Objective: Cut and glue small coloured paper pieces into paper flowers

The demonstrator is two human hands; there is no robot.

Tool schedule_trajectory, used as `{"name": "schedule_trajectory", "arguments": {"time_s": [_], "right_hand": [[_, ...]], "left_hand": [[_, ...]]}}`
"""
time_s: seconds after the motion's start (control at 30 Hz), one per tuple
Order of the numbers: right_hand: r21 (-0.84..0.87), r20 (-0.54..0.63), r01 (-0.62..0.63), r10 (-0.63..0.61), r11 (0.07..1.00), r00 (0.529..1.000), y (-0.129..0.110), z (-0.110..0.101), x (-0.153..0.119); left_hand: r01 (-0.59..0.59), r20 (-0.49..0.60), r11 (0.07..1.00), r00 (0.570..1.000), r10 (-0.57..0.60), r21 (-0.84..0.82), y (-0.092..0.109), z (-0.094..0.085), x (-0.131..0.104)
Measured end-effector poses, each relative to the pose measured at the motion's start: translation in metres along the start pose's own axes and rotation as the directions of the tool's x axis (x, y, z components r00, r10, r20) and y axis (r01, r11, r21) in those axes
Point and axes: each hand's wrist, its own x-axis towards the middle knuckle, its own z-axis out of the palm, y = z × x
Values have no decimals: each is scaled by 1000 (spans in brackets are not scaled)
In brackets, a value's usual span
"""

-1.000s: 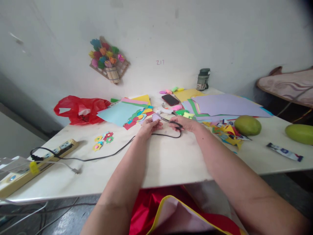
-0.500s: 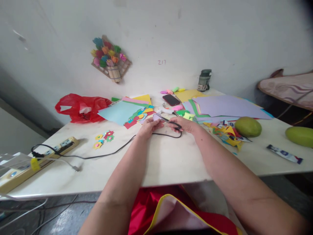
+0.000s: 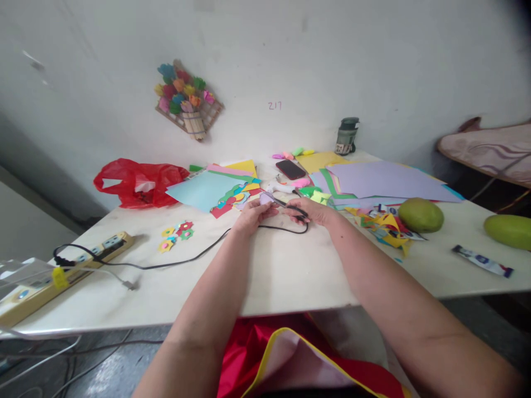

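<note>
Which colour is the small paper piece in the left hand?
Pale lilac paper piece, head view.

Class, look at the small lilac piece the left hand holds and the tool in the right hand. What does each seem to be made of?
The lilac piece in the left hand looks like thin matte paper, matching the sheets behind. The scissors in the right hand seem to have dark plastic handles; the blades are too small to judge.

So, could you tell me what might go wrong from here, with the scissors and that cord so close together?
1. The right hand works black-handled scissors right above the black cord, so a blade might nick it.
2. The left hand pinches a small lilac paper piece close to the blades, so fingertips could get snipped.
</note>
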Motion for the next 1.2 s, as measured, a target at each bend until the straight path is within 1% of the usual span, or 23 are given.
{"name": "schedule_trajectory", "arguments": {"time_s": [0.23, 0.53, 0.77, 1.03, 1.2], "right_hand": [[15, 12, 12, -12, 1000, 1000, 1, -1, 0], [73, 2, -12, 12, 997, 1000, -4, 4, -1], [83, -5, -34, 35, 996, 999, -9, 6, -2], [94, -11, -14, 15, 995, 1000, -13, 8, -7], [72, -33, -13, 15, 997, 999, -16, 10, -9]], "left_hand": [[-5, -1, 1000, 1000, 5, 5, -1, -2, 1], [-6, -4, 1000, 1000, 6, 12, 1, 1, 0], [1, 6, 1000, 1000, -1, -14, 1, 1, -1], [8, -6, 1000, 1000, -8, -14, 1, 1, -1], [8, 10, 1000, 1000, -8, -18, 0, 0, 0]]}}
